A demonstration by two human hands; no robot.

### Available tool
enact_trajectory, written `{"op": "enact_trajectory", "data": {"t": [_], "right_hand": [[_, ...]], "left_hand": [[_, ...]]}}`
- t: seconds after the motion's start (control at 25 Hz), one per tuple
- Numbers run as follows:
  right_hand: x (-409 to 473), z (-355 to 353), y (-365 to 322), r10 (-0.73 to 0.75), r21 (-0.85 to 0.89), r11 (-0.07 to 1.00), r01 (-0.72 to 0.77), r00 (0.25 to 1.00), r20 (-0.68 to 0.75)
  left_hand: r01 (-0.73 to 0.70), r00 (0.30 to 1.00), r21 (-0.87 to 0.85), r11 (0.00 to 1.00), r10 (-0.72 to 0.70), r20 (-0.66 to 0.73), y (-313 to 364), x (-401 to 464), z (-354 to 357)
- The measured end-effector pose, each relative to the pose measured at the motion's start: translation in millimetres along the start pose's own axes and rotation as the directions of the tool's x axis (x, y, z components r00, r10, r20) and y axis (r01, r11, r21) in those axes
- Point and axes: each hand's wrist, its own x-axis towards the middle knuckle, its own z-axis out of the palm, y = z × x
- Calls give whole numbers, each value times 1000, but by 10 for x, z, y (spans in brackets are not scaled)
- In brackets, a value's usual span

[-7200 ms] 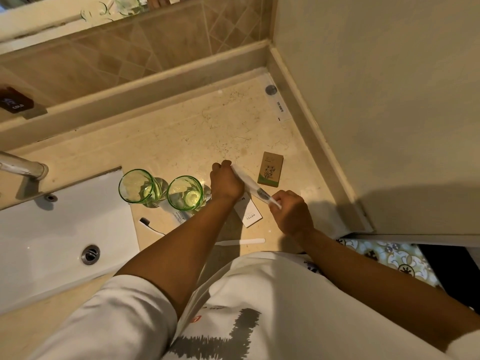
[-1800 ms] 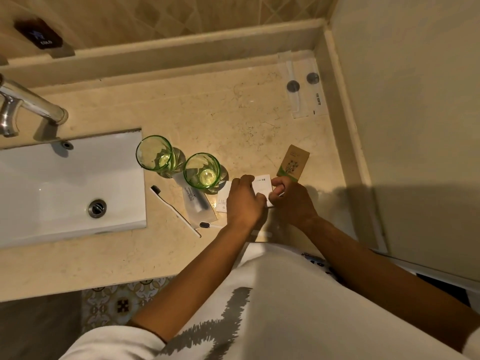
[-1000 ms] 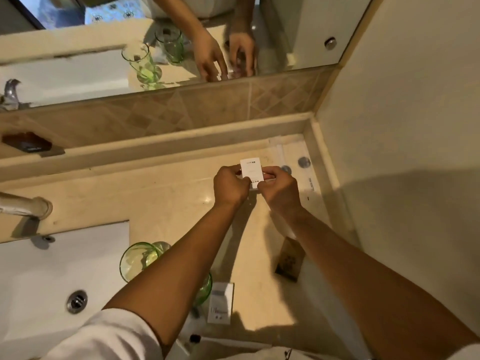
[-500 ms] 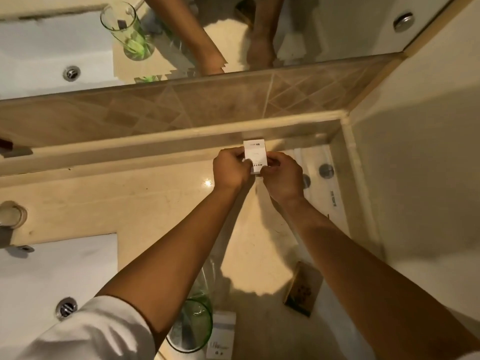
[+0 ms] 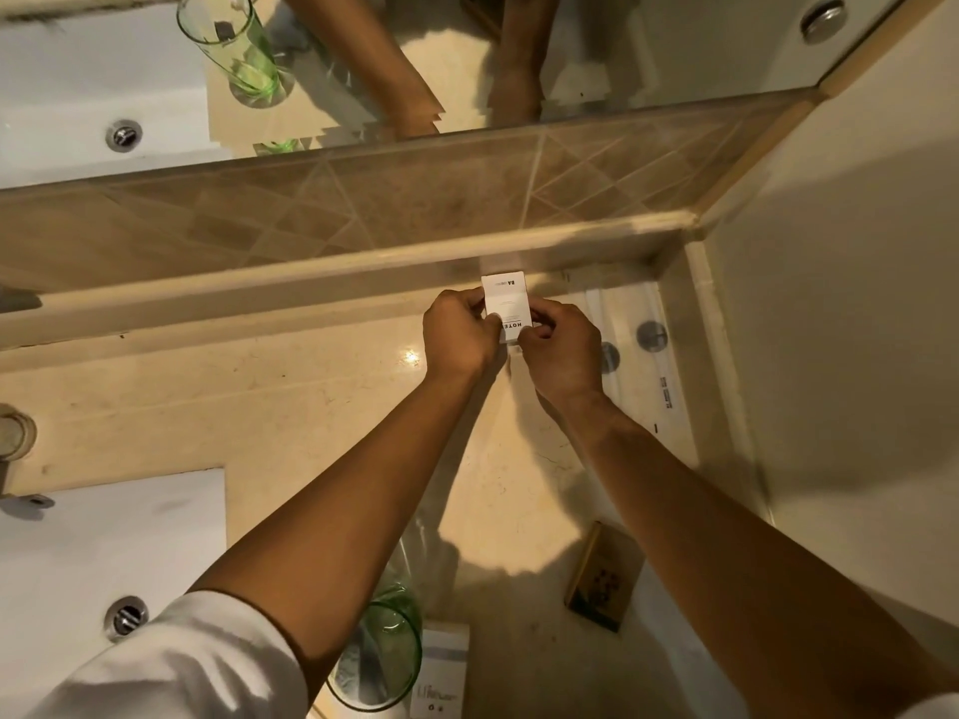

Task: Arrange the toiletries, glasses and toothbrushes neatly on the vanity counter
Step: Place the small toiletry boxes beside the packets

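A: Hands first. Where are they?

B: Both reach to the back of the vanity counter (image 5: 311,407). The left hand (image 5: 459,334) and the right hand (image 5: 563,350) meet on 1 small white box (image 5: 507,303), fingers pinched closed on its lower half from either side.

A: And how does the box stand?

B: Upright, its top edge against the low ledge (image 5: 259,288) under the tiled backsplash (image 5: 363,210). Printed letters run sideways on its face. Whether its base touches the counter I cannot tell; the fingers cover it.

A: What lies near it?

B: Just to the right, a clear flat packet (image 5: 643,355) with 2 round grey discs inside, lying in the corner by the side wall (image 5: 830,355).

A: Nearer the person?

B: 1 green glass (image 5: 381,656) at the bottom edge, partly behind the left forearm. Just beside it, to the right, a white packet (image 5: 443,666) lying flat. Further right, apart from both, a brown cardboard box (image 5: 604,576) in shadow.

A: The sink?

B: The white basin (image 5: 104,537) sits at the left with its drain (image 5: 124,617) showing. The mirror (image 5: 622,44) above reflects the forearms and a green glass.
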Motion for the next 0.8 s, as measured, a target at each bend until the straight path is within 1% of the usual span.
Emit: {"op": "enact_trajectory", "data": {"t": [0.2,0.4,0.6,0.8], "right_hand": [[-2,-4,-12,-3,-15,1000,3,1000,-1],[3,-60,27,5,-23,1000,-6,999,-36],[23,-100,77,7,-39,999,-10,996,-91],[33,-90,87,-7,-87,996,-4,992,-124]], "left_hand": [[22,1000,-3,1000,-22,17,16,-1,-15],[35,999,2,999,-35,34,66,13,43],[19,999,13,1000,-20,45,107,3,82],[16,998,39,999,-18,58,133,-7,62]]}}
